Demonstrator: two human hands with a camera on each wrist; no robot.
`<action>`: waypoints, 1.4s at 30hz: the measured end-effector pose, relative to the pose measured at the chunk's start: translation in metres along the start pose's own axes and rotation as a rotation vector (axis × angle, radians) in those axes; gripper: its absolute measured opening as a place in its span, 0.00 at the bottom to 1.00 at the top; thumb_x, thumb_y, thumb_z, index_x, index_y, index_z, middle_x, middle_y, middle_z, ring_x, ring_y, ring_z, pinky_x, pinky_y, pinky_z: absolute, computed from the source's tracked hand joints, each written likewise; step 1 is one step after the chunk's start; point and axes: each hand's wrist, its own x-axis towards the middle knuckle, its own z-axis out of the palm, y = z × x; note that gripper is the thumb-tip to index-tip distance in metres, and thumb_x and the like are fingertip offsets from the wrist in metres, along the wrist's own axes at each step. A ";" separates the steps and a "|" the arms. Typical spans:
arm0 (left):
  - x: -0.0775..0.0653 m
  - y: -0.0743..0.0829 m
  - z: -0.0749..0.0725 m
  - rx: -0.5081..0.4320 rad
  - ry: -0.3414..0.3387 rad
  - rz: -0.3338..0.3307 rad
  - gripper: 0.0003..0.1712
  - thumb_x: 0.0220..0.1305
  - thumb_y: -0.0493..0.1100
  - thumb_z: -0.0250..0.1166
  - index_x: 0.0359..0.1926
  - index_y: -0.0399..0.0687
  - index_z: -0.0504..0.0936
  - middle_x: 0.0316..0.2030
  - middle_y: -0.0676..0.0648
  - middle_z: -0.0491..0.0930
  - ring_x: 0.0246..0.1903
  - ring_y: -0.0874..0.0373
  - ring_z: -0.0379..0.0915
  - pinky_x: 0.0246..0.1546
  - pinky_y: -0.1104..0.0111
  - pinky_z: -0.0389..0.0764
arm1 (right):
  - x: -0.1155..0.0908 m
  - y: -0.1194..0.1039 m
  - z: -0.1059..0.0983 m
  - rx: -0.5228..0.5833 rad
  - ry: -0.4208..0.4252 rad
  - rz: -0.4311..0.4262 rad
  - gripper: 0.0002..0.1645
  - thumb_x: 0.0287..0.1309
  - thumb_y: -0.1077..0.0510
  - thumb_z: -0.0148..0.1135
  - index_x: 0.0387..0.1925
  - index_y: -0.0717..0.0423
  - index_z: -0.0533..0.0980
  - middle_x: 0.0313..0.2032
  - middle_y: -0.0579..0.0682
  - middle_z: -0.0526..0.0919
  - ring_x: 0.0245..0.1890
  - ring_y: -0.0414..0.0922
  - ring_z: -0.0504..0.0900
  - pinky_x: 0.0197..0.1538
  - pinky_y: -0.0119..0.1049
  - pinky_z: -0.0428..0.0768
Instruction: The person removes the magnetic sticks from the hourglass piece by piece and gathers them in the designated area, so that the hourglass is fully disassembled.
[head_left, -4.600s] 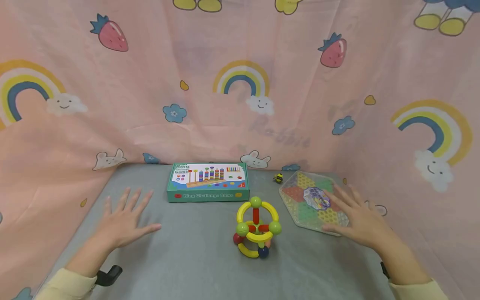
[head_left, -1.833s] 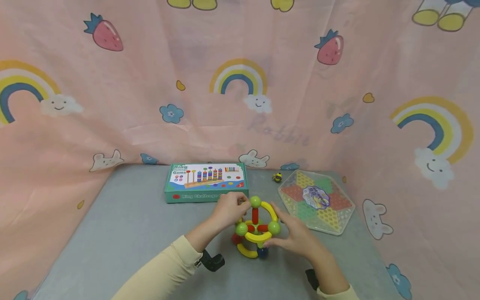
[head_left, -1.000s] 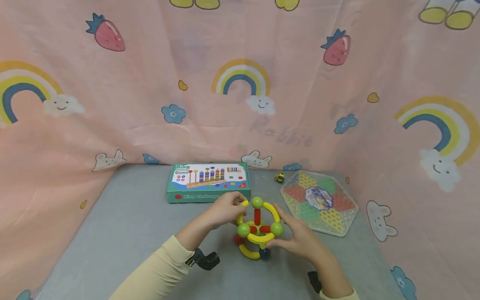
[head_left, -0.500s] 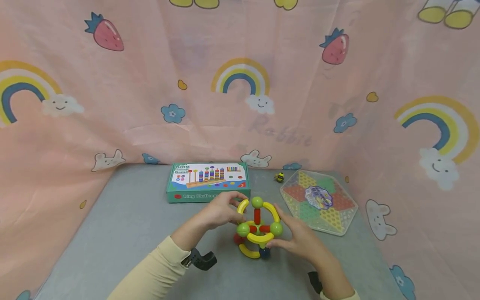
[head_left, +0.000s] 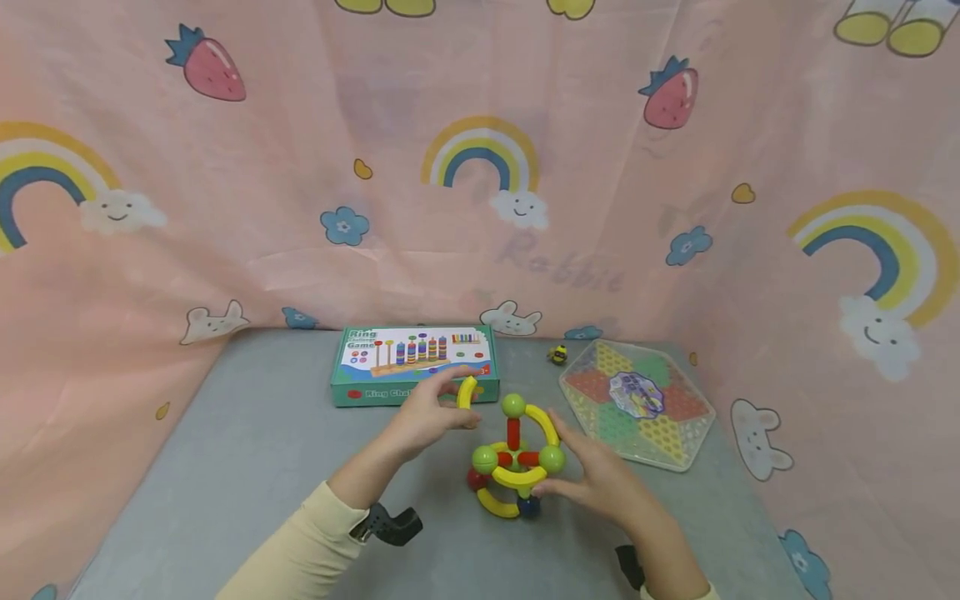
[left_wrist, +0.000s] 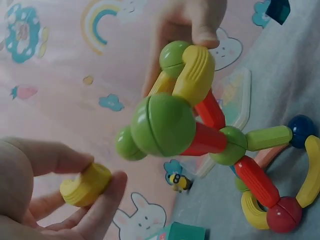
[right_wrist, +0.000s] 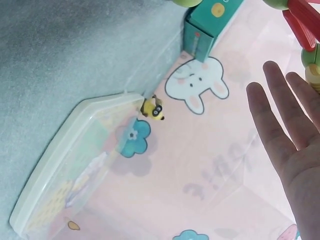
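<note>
My left hand [head_left: 420, 419] pinches a yellow curved rod [head_left: 467, 392] between thumb and fingers, apart from the ball-and-stick building toy [head_left: 485, 459]. In the left wrist view the rod [left_wrist: 85, 186] shows end-on between the fingertips. The toy stands on the table, with green balls above, red sticks inside, yellow curved rods around and dark blue and red balls low down. Its upper left side is open, with no rod between the top ball and the left ball. My right hand [head_left: 603, 475] holds the toy's right side, thumb low and fingers behind the upper rod.
Behind the left hand lies a green Ring Challenge Game box [head_left: 416, 392]. A hexagonal board in a clear case [head_left: 637, 396] lies at the right, beside a small yellow-and-black figure [head_left: 558, 355]. A pink printed cloth [head_left: 480, 267] hangs around the grey table [head_left: 270, 467].
Both hands came in from the sides to the toy. The left hand took the upper left yellow curved rod off and moved it up and left. The right hand stays on the toy.
</note>
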 end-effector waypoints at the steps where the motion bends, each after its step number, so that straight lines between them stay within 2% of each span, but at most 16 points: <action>1: -0.001 -0.001 -0.002 -0.021 -0.006 -0.008 0.41 0.58 0.35 0.74 0.71 0.56 0.70 0.60 0.36 0.73 0.45 0.49 0.85 0.51 0.56 0.85 | 0.000 0.000 0.000 0.002 -0.001 0.002 0.64 0.47 0.37 0.77 0.79 0.50 0.54 0.74 0.57 0.64 0.70 0.60 0.69 0.66 0.61 0.71; 3: -0.003 -0.003 -0.006 -0.036 -0.013 -0.023 0.44 0.56 0.33 0.75 0.72 0.54 0.68 0.64 0.35 0.69 0.48 0.46 0.85 0.53 0.56 0.84 | 0.000 0.001 0.001 -0.001 0.001 0.002 0.63 0.48 0.38 0.77 0.79 0.50 0.55 0.74 0.57 0.64 0.70 0.60 0.69 0.66 0.61 0.72; 6: -0.007 -0.007 -0.010 -0.012 -0.001 -0.036 0.49 0.52 0.29 0.76 0.73 0.52 0.66 0.65 0.37 0.69 0.48 0.46 0.85 0.51 0.58 0.84 | -0.001 0.001 0.001 -0.009 0.003 -0.008 0.63 0.48 0.38 0.76 0.79 0.51 0.55 0.74 0.57 0.65 0.69 0.60 0.70 0.65 0.61 0.72; 12: -0.016 -0.019 -0.022 0.235 0.113 -0.023 0.49 0.47 0.36 0.81 0.71 0.50 0.71 0.57 0.45 0.76 0.43 0.55 0.81 0.42 0.63 0.86 | 0.000 0.002 0.000 -0.019 0.009 -0.020 0.63 0.48 0.33 0.73 0.79 0.49 0.55 0.74 0.55 0.65 0.70 0.60 0.70 0.65 0.61 0.72; 14: -0.020 -0.026 -0.029 0.309 0.131 -0.008 0.48 0.46 0.39 0.82 0.70 0.49 0.72 0.54 0.45 0.77 0.43 0.56 0.79 0.42 0.64 0.85 | -0.001 0.001 -0.001 -0.016 0.006 -0.020 0.63 0.48 0.31 0.72 0.79 0.48 0.54 0.74 0.54 0.64 0.70 0.59 0.69 0.66 0.61 0.71; 21: -0.034 -0.054 -0.055 0.393 0.110 0.010 0.50 0.46 0.47 0.83 0.70 0.44 0.72 0.49 0.45 0.79 0.42 0.55 0.75 0.43 0.66 0.82 | -0.003 0.000 -0.003 -0.009 -0.010 -0.028 0.63 0.48 0.33 0.73 0.79 0.45 0.53 0.75 0.53 0.63 0.70 0.58 0.70 0.66 0.60 0.72; 25: -0.035 -0.072 -0.065 0.501 0.114 0.012 0.49 0.46 0.45 0.83 0.69 0.42 0.72 0.50 0.47 0.79 0.45 0.54 0.72 0.41 0.66 0.79 | -0.005 0.002 -0.004 0.002 -0.008 -0.028 0.62 0.49 0.36 0.75 0.79 0.44 0.53 0.74 0.53 0.64 0.69 0.58 0.71 0.66 0.60 0.72; 29: -0.037 -0.089 -0.073 0.606 0.096 0.008 0.48 0.45 0.42 0.83 0.68 0.39 0.73 0.51 0.47 0.78 0.46 0.53 0.71 0.43 0.62 0.77 | -0.006 0.003 -0.005 0.014 -0.011 -0.015 0.63 0.49 0.34 0.74 0.79 0.44 0.53 0.74 0.54 0.64 0.69 0.58 0.71 0.66 0.60 0.71; 37: -0.048 -0.116 -0.080 0.704 0.090 -0.007 0.49 0.41 0.45 0.85 0.66 0.39 0.75 0.55 0.44 0.78 0.53 0.51 0.73 0.56 0.51 0.77 | -0.005 0.002 -0.005 0.016 -0.008 -0.002 0.63 0.48 0.32 0.73 0.79 0.46 0.54 0.74 0.54 0.64 0.70 0.58 0.70 0.66 0.60 0.71; 42: -0.056 -0.127 -0.082 0.740 0.093 -0.050 0.48 0.40 0.43 0.85 0.65 0.40 0.76 0.54 0.43 0.77 0.54 0.49 0.72 0.56 0.50 0.77 | -0.005 0.002 -0.004 0.008 -0.002 0.001 0.63 0.47 0.32 0.73 0.78 0.50 0.56 0.74 0.54 0.64 0.70 0.58 0.69 0.66 0.60 0.71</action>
